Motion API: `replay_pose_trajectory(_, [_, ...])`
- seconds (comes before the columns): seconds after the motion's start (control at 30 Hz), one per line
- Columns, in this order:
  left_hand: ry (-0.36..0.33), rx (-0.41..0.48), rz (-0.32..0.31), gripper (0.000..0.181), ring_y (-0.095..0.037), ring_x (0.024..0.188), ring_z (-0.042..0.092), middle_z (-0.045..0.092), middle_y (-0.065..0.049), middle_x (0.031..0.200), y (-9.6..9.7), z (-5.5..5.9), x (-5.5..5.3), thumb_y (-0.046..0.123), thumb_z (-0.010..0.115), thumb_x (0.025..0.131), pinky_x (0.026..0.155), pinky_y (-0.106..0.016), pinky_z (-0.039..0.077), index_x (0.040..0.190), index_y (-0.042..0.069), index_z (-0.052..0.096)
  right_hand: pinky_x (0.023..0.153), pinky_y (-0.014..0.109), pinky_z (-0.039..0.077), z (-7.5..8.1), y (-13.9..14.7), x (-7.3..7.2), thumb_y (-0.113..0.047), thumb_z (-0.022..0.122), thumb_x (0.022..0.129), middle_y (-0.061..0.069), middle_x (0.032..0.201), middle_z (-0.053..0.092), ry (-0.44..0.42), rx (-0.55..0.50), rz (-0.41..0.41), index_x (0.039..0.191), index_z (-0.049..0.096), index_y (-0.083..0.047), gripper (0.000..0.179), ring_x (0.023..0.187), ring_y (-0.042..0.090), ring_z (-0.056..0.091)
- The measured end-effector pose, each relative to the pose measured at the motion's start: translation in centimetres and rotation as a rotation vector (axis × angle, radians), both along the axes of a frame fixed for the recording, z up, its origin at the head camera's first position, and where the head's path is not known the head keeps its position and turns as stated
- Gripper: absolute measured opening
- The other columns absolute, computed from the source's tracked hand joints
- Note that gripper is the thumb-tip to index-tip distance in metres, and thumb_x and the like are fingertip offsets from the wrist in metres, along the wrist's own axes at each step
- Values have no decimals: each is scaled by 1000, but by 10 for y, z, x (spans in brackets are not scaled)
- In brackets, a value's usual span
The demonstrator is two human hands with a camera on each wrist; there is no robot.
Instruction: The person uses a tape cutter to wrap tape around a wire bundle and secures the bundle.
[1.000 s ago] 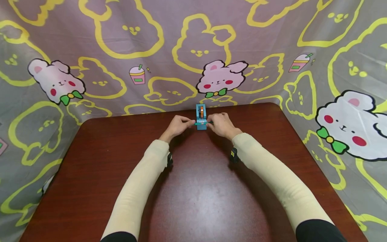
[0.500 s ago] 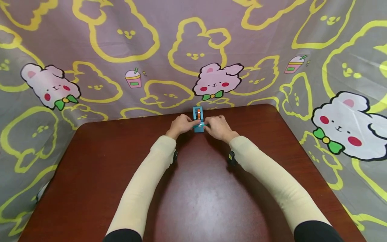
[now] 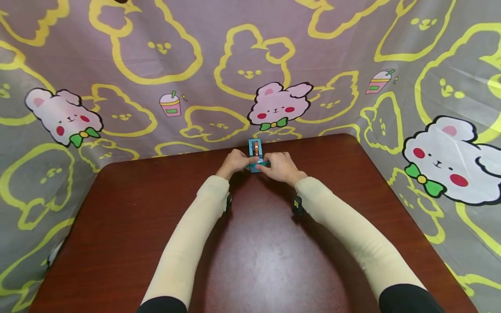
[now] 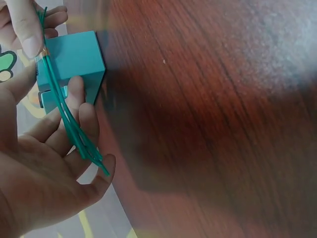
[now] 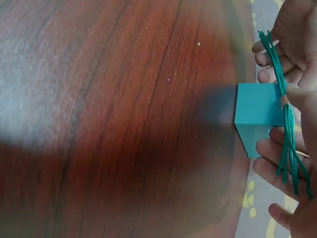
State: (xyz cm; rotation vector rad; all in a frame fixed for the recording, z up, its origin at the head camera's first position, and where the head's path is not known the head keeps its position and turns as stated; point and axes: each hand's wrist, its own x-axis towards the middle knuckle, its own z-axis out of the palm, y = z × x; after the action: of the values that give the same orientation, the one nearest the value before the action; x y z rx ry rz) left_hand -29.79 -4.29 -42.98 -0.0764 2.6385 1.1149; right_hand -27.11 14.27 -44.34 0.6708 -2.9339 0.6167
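A bundle of thin green wires [image 4: 67, 114] crosses in front of a teal tape dispenser [image 3: 255, 148], with a narrow orange-brown band around its middle. My left hand [image 3: 235, 161] holds the bundle from the left, its other fingers spread behind the wires in the left wrist view. From the right, my right hand [image 3: 279, 166] pinches it near the band, thumb on the front. In the right wrist view the wires [image 5: 290, 144] fan out past the right fingers. An orange roll [image 3: 256, 148] sits inside the dispenser. Parts of both hands' grips are hidden.
The dispenser stands near the far edge of the dark red-brown wooden table [image 3: 250, 243]. A patterned cloth [image 3: 219, 56] with cartoon rabbits hangs close behind the table and along its sides.
The left hand has moved inward, closer to the dispenser, and both thumbs now meet nearer the middle of the bundle. The head view has shifted slightly. The dispenser appears to stay in place.
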Motion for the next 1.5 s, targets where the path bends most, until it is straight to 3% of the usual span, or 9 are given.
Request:
replay_pose_trajectory(0.2, [5,93,-1,54,-29,70,66,74,-16,80,-2,-2,4,46,76,89,72,-43,54,69,-3,71,69,39,44,-4,-2,-1,-50,61,99,-2,67,60,-46,-2,-28,82,68,-12,42,66,17,55])
replay_pose_trajectory(0.33, [4,146,-13,51,-30,77,68,74,-15,80,-5,-3,5,44,76,89,76,-44,56,79,-6,76,57,32,41,-4,-2,-3,-47,62,99,-1,61,57,-153,-89,-31,77,67,-11,42,58,16,52])
replay_pose_trajectory(0.5, [-17,182,-19,50,-30,81,69,74,-16,82,-5,0,6,43,76,90,77,-44,56,86,-7,77,58,30,40,-1,2,-7,-39,66,98,7,62,62,-323,-260,0,78,70,0,44,59,16,52])
replay_pose_trajectory(0.67, [-21,193,-25,49,-31,84,70,74,-17,81,-4,0,6,41,76,90,77,-45,56,84,-7,76,62,31,39,2,4,-12,-37,67,97,14,69,65,-409,-308,6,76,72,2,45,63,17,49])
replay_pose_trajectory(0.97, [-47,235,-21,46,-31,82,71,70,-13,70,-4,1,3,38,77,90,79,-47,56,81,-8,75,69,30,40,7,4,-17,-34,68,96,12,76,70,-446,-291,5,78,75,3,42,75,18,51])
replay_pose_trajectory(1.17, [-75,273,-7,42,-24,72,68,64,-7,63,-6,1,0,36,78,89,80,-46,55,71,-1,71,59,29,34,5,2,-19,-32,68,96,3,57,52,-436,-298,14,74,72,3,42,60,15,41])
replay_pose_trajectory(1.33, [-136,261,0,45,-21,82,69,71,-10,89,-8,1,-1,41,77,89,81,-41,56,93,-4,72,57,30,35,-5,0,-15,-32,69,96,-3,57,53,-410,-258,-2,73,74,-4,37,56,14,42])
replay_pose_trajectory(1.43, [-177,246,-23,55,-24,96,69,71,-13,111,-9,0,-1,45,75,90,84,-39,55,110,-6,69,70,36,40,-12,0,-12,-36,68,97,-3,62,60,-399,-194,-25,76,77,-12,34,63,15,50])
replay_pose_trajectory(1.5, [-178,235,-26,57,-26,101,68,69,-15,117,-10,-1,-2,45,74,90,86,-38,54,113,-7,69,82,44,39,-15,0,-11,-40,67,97,-5,66,63,-381,-166,-32,79,78,-16,32,70,17,54])
